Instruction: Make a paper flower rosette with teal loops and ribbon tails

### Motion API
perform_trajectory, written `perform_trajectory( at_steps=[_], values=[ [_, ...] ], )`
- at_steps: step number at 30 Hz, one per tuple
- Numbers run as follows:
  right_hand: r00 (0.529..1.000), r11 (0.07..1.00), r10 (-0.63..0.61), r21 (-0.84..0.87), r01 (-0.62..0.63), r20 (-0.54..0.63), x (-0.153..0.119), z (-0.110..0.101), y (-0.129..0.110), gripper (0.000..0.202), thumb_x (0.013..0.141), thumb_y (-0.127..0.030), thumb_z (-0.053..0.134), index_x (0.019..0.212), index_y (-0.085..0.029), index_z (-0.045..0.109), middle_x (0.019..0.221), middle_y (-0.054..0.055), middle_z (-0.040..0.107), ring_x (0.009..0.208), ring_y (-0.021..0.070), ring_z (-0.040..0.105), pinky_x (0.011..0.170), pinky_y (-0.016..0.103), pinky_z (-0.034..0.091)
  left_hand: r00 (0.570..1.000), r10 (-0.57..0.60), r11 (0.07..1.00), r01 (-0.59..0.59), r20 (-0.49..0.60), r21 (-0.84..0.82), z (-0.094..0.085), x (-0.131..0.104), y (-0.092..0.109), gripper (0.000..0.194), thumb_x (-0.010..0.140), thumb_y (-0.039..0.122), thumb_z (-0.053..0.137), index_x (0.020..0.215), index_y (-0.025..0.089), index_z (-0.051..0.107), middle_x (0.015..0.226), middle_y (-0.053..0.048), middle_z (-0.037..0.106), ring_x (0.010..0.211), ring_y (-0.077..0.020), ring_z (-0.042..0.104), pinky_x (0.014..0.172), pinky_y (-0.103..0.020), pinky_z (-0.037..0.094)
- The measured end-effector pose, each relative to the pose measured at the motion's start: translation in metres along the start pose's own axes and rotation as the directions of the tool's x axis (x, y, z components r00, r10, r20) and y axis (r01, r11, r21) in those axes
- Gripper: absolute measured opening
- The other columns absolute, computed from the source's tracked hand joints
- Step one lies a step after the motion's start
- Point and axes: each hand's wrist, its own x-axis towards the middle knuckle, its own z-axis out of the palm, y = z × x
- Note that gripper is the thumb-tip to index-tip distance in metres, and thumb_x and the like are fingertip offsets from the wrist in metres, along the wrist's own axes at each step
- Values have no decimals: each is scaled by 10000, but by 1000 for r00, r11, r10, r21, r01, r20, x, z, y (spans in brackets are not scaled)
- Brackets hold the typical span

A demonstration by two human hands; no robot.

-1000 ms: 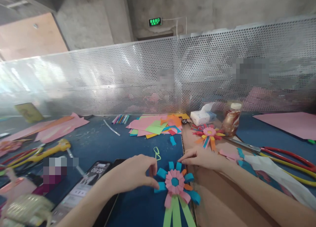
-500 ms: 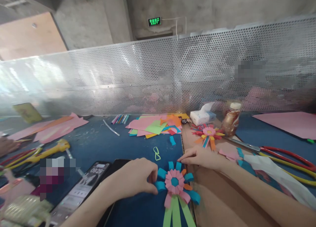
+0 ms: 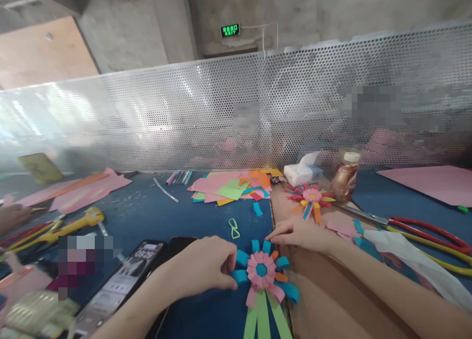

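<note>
A paper flower (image 3: pixel 261 270) with a pink ring, blue and orange loops and green strips lies over the edge between the blue surface and the brown board. At its left side, my left hand (image 3: pixel 208 264) has its fingers curled round a blue loop. My right hand (image 3: pixel 300 235) reaches in from the right, its fingertips pinched at the top blue loop. Behind my right hand sits a second paper flower (image 3: pixel 312 196) in red, orange and pink. Two small green paper loops (image 3: pixel 233 228) lie above my left hand.
A phone (image 3: pixel 118 290) lies left of my left arm, with a yellow glue gun (image 3: pixel 73 226) beyond it. Scissors (image 3: pixel 424 231), a tissue box (image 3: pixel 302 174) and a jar (image 3: pixel 345 177) stand or lie on the right. Coloured paper (image 3: pixel 232 185) is piled near the mesh screen (image 3: pixel 221 118). Another person's hand (image 3: pixel 14 217) shows far left.
The other person's hand at the far left has moved slightly. My hands and the flower have hardly shifted.
</note>
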Motion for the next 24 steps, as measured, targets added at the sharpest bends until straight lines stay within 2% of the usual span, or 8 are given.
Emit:
perform_trajectory(
  at_steps=[8,11,14,17,20,22,24],
  values=[
    [999,998,41,47,-42,21,0,0,0,313,732,-430,534,962,-245,640,940,-8,647,872,177,573,764,239,415,999,-29,1000,29,-44,-3,-4,-4,4,285,624,434,611,784,216,518,743,45,555,642,-132,474,520,-217,262],
    [998,996,54,64,-56,28,0,0,-1,323,733,-427,531,968,-233,637,945,-1,646,866,180,573,751,241,415,997,64,996,-66,-47,-61,-6,-6,17,317,633,440,614,800,203,487,812,35,511,692,-132,456,554,-211,289],
    [998,995,68,72,-69,17,-1,0,-2,329,736,-428,525,979,-233,630,939,-2,646,857,178,569,753,247,408,981,188,979,-191,-43,-71,-2,-6,29,385,621,474,620,829,183,477,913,4,469,830,-163,428,689,-239,321],
    [997,993,72,97,-73,11,-2,2,-1,330,732,-428,530,982,-234,624,919,-4,648,843,169,563,735,242,407,972,228,973,-230,-55,-26,5,-5,34,441,612,492,620,872,172,466,951,-22,453,904,-200,389,787,-297,299],
    [994,992,105,78,-104,-12,-2,3,-1,328,727,-440,526,969,-241,624,860,-6,648,680,128,553,562,206,408,974,224,974,-225,-39,-11,10,-4,33,406,632,466,618,873,180,459,965,-26,448,904,-206,387,775,-303,307],
    [983,984,175,49,-173,-56,-1,1,-5,336,733,-455,502,949,-228,627,723,-8,629,482,85,466,407,190,334,976,218,976,-218,-24,9,11,-3,33,383,627,430,639,857,180,461,964,-28,446,903,-209,387,765,-304,314],
    [968,973,229,55,-224,-102,-1,-3,-13,334,755,-440,466,919,-196,625,623,-11,576,392,64,372,341,188,263,978,207,978,-206,-15,33,11,-3,34,375,617,396,658,850,175,465,960,-31,445,901,-214,387,764,-312,319]
  ],
)
